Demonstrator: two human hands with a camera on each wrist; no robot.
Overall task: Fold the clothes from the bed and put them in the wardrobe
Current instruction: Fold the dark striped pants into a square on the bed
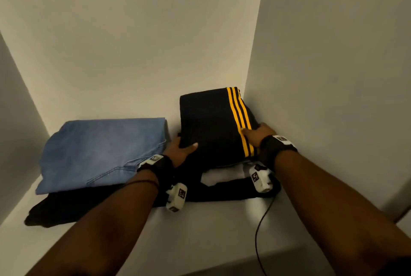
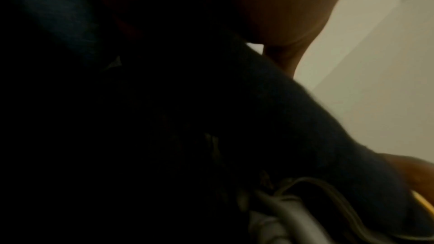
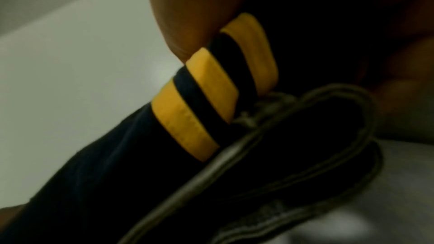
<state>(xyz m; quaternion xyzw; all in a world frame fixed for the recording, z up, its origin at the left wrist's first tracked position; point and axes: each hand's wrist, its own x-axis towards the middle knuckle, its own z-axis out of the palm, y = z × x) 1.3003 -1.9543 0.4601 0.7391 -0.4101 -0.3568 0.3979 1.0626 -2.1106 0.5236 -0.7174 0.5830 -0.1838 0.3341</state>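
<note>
A folded black garment with orange stripes [image 1: 213, 124] sits in the right back corner of the white wardrobe shelf [image 1: 211, 226], on top of a black-and-white garment [image 1: 224, 186]. My left hand [image 1: 181, 148] grips its near left edge, thumb on top. My right hand [image 1: 255, 134] holds its right edge at the stripes, thumb on top. In the right wrist view the orange stripes [image 3: 206, 99] fill the middle under my thumb [image 3: 187, 16]. The left wrist view is mostly dark, with the black garment [image 2: 305, 127] under my hand.
Folded blue jeans [image 1: 104, 153] lie on the shelf's left side, on top of a dark garment [image 1: 73, 211]. White wardrobe walls [image 1: 333, 75] close in behind and on both sides. A thin black cable [image 1: 260, 226] hangs from my right wrist.
</note>
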